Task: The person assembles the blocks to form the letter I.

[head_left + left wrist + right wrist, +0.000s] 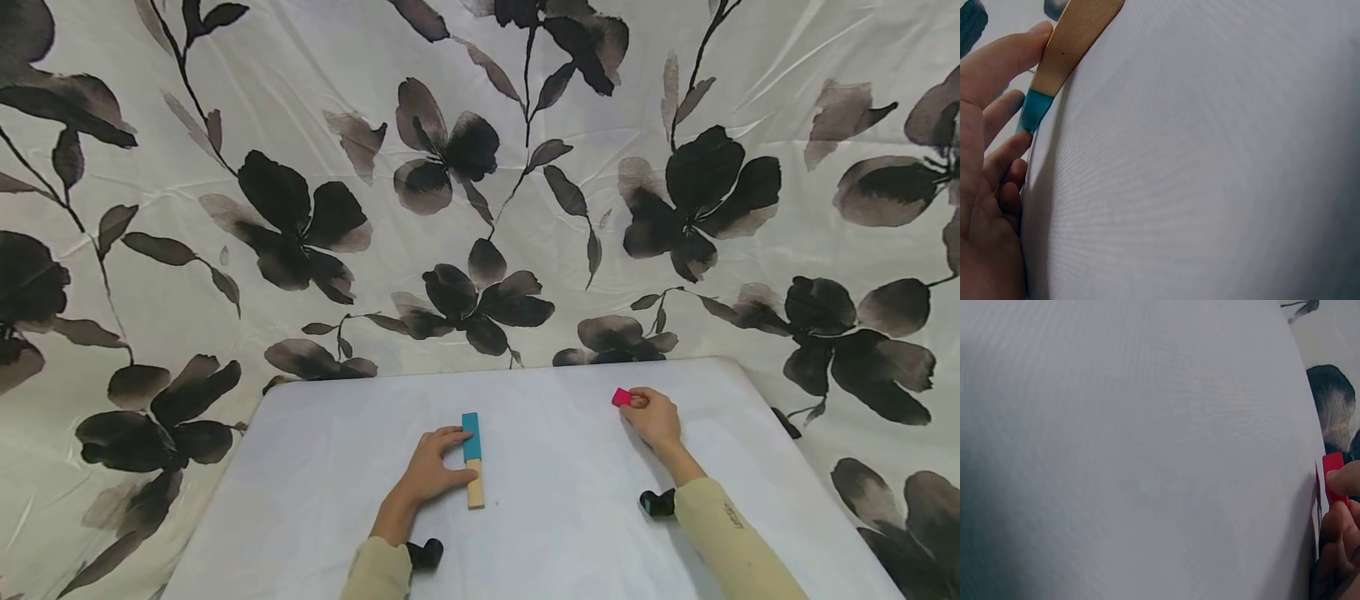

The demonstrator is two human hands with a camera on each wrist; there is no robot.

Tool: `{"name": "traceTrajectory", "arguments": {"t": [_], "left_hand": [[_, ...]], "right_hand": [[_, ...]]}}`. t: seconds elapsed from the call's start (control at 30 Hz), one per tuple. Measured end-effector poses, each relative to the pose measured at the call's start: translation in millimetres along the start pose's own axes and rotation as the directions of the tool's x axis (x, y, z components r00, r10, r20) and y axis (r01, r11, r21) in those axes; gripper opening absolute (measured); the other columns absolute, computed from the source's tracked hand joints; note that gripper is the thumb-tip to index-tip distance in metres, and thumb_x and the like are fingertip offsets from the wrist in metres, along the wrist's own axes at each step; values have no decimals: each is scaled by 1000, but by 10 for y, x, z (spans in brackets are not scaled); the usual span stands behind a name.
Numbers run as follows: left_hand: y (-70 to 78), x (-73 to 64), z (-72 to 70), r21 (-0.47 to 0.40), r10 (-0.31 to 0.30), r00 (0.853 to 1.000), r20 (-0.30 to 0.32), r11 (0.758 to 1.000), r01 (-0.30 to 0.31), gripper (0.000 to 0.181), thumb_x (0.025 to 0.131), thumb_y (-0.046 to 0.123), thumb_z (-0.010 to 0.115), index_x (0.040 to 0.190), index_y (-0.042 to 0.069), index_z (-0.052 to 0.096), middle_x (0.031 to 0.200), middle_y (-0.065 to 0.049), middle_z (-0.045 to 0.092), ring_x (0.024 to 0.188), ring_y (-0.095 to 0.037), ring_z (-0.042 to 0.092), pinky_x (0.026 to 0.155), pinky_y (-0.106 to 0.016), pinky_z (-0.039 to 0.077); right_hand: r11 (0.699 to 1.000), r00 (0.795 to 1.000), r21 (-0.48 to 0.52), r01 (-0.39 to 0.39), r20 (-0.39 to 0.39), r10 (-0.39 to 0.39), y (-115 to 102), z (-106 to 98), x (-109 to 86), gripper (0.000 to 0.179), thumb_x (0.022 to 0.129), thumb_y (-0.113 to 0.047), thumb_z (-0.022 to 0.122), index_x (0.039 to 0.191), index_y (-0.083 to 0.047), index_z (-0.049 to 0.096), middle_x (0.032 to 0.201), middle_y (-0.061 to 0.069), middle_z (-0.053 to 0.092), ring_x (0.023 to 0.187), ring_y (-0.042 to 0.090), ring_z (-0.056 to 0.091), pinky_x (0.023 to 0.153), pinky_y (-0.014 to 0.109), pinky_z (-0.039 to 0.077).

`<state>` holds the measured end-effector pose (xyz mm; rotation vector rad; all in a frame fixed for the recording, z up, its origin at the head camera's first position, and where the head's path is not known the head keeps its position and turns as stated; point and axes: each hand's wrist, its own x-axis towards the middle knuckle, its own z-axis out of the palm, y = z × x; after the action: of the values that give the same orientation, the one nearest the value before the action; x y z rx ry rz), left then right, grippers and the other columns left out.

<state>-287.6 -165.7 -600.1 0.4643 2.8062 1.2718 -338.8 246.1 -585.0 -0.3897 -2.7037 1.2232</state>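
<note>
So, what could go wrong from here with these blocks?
1. The left hand touches one side of the teal block and the wooden block, which meet end to end; uneven pressure could push them out of line, unless they're joined, which I can't tell.
2. The right hand pinches the small red block, which might slip or twist.
3. It's near the white table's far edge, so if dropped, it could tumble off.
</note>
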Motion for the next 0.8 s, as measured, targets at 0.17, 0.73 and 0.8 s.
{"name": "traceTrajectory", "arguments": {"t": [0.17,0.73,0.8], "left_hand": [[30,-26,-10,-7,2,1000,11,1000,-2,67,72,42,85,131,18,63,139,-8,51,127,-32,40,103,-55,35],[52,-27,-21,-1,-6,1000,24,1000,6,67,73,42,84,131,17,62,139,-8,51,127,-32,40,104,-54,35],[51,-30,-23,-2,-11,1000,24,1000,11,67,73,42,84,131,17,62,139,-8,51,127,-32,40,104,-54,35]], "right_hand": [[1000,1000,21,24,1,-24,-82,37,-13,38,85,-15,70,118,2,63,90,12,64,88,29,56,82,45,48],[989,989,89,116,78,-124,-363,160,43,36,84,-11,71,116,2,65,85,10,63,61,16,59,57,26,49],[988,986,87,131,90,-139,-400,188,55,36,83,-11,71,117,2,65,86,9,63,62,15,58,59,26,48]]}}
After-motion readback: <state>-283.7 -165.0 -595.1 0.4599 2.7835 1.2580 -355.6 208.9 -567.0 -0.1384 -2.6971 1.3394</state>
